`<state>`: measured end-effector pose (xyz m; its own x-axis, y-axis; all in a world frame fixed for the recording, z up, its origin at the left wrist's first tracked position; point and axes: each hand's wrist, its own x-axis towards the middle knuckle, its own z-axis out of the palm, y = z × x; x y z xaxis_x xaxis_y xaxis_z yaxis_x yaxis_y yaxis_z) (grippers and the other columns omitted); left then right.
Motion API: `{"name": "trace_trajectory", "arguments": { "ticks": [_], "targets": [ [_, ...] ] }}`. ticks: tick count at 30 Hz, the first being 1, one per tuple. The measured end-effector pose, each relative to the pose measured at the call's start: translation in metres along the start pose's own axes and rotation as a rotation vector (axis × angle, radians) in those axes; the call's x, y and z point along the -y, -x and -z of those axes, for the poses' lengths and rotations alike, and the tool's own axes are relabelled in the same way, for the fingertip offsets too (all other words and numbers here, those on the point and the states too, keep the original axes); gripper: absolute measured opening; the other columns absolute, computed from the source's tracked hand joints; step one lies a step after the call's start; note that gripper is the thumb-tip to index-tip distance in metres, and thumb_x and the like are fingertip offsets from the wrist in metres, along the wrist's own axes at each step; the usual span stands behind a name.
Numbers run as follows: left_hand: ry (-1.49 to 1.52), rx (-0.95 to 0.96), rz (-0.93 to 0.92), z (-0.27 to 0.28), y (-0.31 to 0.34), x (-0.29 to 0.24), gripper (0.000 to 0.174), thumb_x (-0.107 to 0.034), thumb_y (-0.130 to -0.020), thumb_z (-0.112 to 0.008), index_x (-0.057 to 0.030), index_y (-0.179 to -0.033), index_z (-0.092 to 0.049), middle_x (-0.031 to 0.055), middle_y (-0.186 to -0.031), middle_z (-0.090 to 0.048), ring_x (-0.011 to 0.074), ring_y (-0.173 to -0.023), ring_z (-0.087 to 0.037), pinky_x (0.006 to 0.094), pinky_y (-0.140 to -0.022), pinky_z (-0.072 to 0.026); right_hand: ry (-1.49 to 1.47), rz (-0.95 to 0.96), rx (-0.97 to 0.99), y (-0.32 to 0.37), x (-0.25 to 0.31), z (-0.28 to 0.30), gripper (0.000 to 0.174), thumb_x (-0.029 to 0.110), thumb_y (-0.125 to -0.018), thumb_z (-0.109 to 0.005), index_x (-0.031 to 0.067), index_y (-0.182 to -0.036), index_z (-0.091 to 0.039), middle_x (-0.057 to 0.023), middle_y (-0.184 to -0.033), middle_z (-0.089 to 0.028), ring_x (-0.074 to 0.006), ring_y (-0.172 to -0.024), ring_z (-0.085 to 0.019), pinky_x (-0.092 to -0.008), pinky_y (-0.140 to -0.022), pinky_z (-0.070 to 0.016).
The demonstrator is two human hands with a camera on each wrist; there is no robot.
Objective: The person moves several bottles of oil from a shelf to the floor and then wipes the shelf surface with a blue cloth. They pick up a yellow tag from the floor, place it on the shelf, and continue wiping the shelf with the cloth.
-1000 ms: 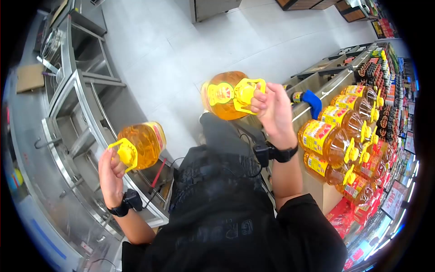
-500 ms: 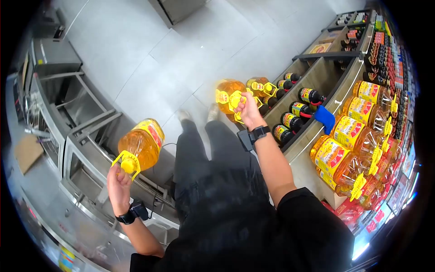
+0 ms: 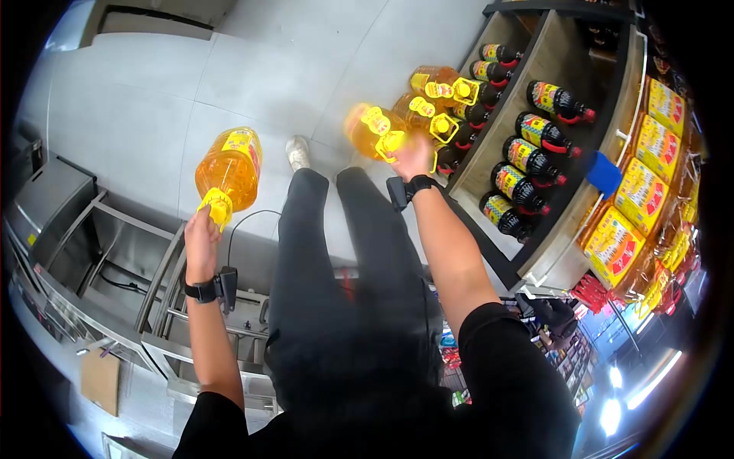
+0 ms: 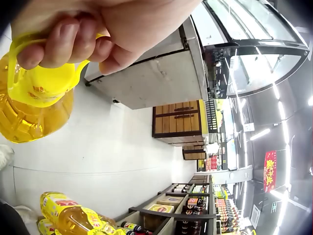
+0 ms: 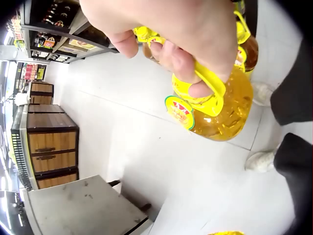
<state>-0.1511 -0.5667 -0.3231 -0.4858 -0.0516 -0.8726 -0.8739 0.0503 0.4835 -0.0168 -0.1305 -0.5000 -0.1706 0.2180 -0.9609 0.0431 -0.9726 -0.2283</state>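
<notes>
My left hand (image 3: 201,243) grips the yellow handle of a large oil jug (image 3: 229,172), its fingers curled through the handle in the left wrist view. The jug hangs at arm's length with its base pointing forward. By its yellow handle my right hand (image 3: 414,157) holds a second oil jug (image 3: 368,128), a little blurred. That jug is low, beside two more oil jugs standing in front of the shelf, a farther one (image 3: 434,80) and a nearer one (image 3: 409,107). Golden oil shows through the clear plastic of the right jug (image 5: 225,120) in the right wrist view.
On the right, a low shelf unit (image 3: 535,256) holds several dark bottles (image 3: 527,157) with red caps. More oil jugs (image 3: 638,195) line its top, near a blue cloth (image 3: 604,176). Metal counters (image 3: 57,206) stand at the left. A grey cabinet (image 5: 78,205) stands on the tiled floor.
The view has turned toward the low shelf and floor. My right hand has lowered its jug beside the floor jugs. My left hand keeps its jug, now held farther forward.
</notes>
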Motion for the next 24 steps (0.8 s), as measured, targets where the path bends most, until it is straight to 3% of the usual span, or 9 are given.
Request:
{"name": "trace_trajectory", "arguments": {
  "ticks": [3,5,6,8,12,15,16,21,24],
  "targets": [
    [-0.038,-0.034,0.023,-0.018,-0.035,-0.003,0.025,-0.025,-0.098,-0.052,-0.0136,-0.077,-0.046,-0.0083,-0.055,-0.030,0.0046,-0.048,-0.028,0.0252,-0.051,-0.0295,-0.025,-0.010,-0.094,-0.050,-0.021,0.009,0.024,0.037,-0.084,-0.057,0.0133,-0.083,-0.052,-0.0029,-0.069,-0.053,-0.0187,-0.060,-0.048,-0.0396,-0.073,-0.0434],
    [-0.050,-0.017,0.037,-0.018,-0.053,0.002,0.024,-0.025,-0.099,-0.051,-0.0138,-0.079,-0.047,-0.0087,-0.055,-0.030,0.0046,-0.048,-0.028,0.0258,-0.052,-0.0302,0.005,-0.001,-0.107,-0.082,-0.032,0.020,0.024,0.038,-0.086,-0.056,0.0140,-0.084,-0.051,-0.0021,-0.074,-0.051,-0.0182,-0.062,-0.045,-0.0354,-0.064,-0.0400],
    [-0.051,-0.012,0.042,-0.019,-0.059,0.004,0.023,-0.025,-0.099,-0.051,-0.0139,-0.079,-0.047,-0.0087,-0.055,-0.030,0.0045,-0.048,-0.028,0.0258,-0.052,-0.0300,0.025,0.031,-0.107,-0.090,-0.037,0.020,0.027,0.037,-0.086,-0.057,0.0155,-0.076,-0.045,0.0011,-0.064,-0.039,-0.0150,-0.053,-0.034,-0.0328,-0.058,-0.0367],
    [-0.064,-0.014,0.058,-0.027,-0.066,0.005,0.024,-0.025,-0.099,-0.050,-0.0142,-0.079,-0.046,-0.0087,-0.055,-0.029,0.0043,-0.048,-0.027,0.0252,-0.052,-0.0284,0.069,0.079,-0.147,-0.097,-0.041,0.029,0.028,0.037,-0.087,-0.057,0.0175,-0.070,-0.044,0.0049,-0.053,-0.028,-0.0111,-0.044,-0.024,-0.0305,-0.050,-0.0340],
    [-0.106,0.024,0.100,-0.044,-0.074,0.005,0.025,-0.025,-0.099,-0.050,-0.0148,-0.078,-0.044,-0.0085,-0.056,-0.029,0.0045,-0.048,-0.027,0.0251,-0.050,-0.0261,0.049,0.137,-0.197,-0.142,-0.064,0.067,0.024,0.034,-0.090,-0.055,0.0200,-0.072,-0.047,0.0054,-0.053,-0.029,-0.0121,-0.044,-0.027,-0.0319,-0.054,-0.0389],
    [-0.125,0.031,0.146,-0.058,-0.080,0.008,0.025,-0.025,-0.099,-0.051,-0.0146,-0.078,-0.044,-0.0080,-0.056,-0.029,0.0051,-0.048,-0.028,0.0252,-0.050,-0.0261,-0.104,0.135,-0.213,-0.165,-0.073,0.088,0.021,0.033,-0.088,-0.060,0.0146,-0.084,-0.049,0.0039,-0.062,-0.039,-0.0113,-0.048,-0.036,-0.0310,-0.045,-0.0347],
    [-0.158,0.025,0.147,-0.066,-0.080,0.008,0.025,-0.025,-0.099,-0.051,-0.0146,-0.078,-0.044,-0.0078,-0.056,-0.030,0.0053,-0.048,-0.028,0.0254,-0.050,-0.0265,-0.155,0.138,-0.215,-0.167,-0.073,0.093,0.023,0.031,-0.087,-0.063,0.0155,-0.081,-0.047,0.0048,-0.061,-0.033,-0.0099,-0.045,-0.032,-0.0283,-0.044,-0.0334],
    [-0.272,0.053,0.129,-0.093,-0.079,0.016,0.025,-0.025,-0.099,-0.051,-0.0145,-0.078,-0.044,-0.0072,-0.056,-0.030,0.0062,-0.048,-0.029,0.0273,-0.052,-0.0299,-0.156,0.153,-0.202,-0.200,-0.074,0.126,0.020,0.030,-0.088,-0.062,0.0160,-0.081,-0.050,0.0054,-0.062,-0.035,-0.0088,-0.048,-0.034,-0.0284,-0.045,-0.0319],
    [-0.268,0.065,0.131,-0.117,-0.076,0.016,0.026,-0.025,-0.099,-0.051,-0.0141,-0.077,-0.043,-0.0074,-0.056,-0.030,0.0062,-0.048,-0.029,0.0268,-0.052,-0.0297,-0.080,0.156,-0.128,-0.205,-0.076,0.133,0.022,0.031,-0.091,-0.056,0.0115,-0.100,-0.056,-0.0016,-0.088,-0.056,-0.0170,-0.073,-0.055,-0.0336,-0.062,-0.0457]
  ]
}}
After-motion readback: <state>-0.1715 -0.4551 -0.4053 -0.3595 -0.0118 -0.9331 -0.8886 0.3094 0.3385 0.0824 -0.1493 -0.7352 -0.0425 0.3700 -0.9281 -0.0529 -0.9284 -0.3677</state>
